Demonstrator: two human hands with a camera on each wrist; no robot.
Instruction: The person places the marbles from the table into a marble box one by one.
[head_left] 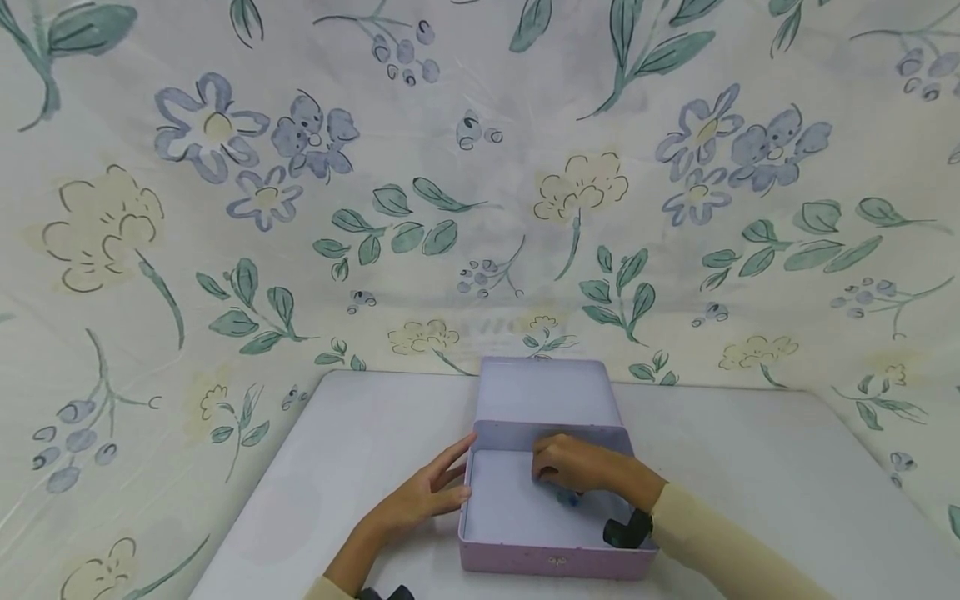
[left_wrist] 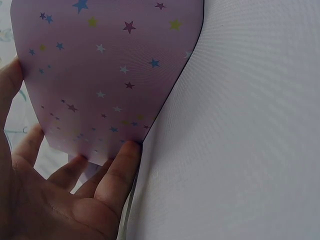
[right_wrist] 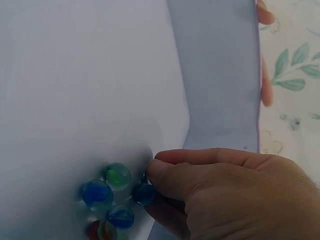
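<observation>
A lidded box (head_left: 555, 561), pink with printed stars outside and pale lilac inside, stands with its lid (head_left: 547, 390) tipped back. My left hand (head_left: 412, 500) touches its left wall with spread fingers; in the left wrist view the fingertips (left_wrist: 127, 152) rest against the starry side. Inside the box, my right hand (head_left: 573, 463) reaches down with bent fingers. Its thumb and fingers close around a marble mostly hidden behind the thumb (right_wrist: 162, 172). Beside them lie a dark blue marble (right_wrist: 144, 194), a green one (right_wrist: 118, 176), a blue one (right_wrist: 97, 195) and a red one (right_wrist: 102, 231).
The box stands on a white table (head_left: 360, 417). Behind and around it hangs a floral cloth (head_left: 495, 208). Black wrist camera mounts (head_left: 628, 529) sit on the forearms, the right one over the box's front right corner.
</observation>
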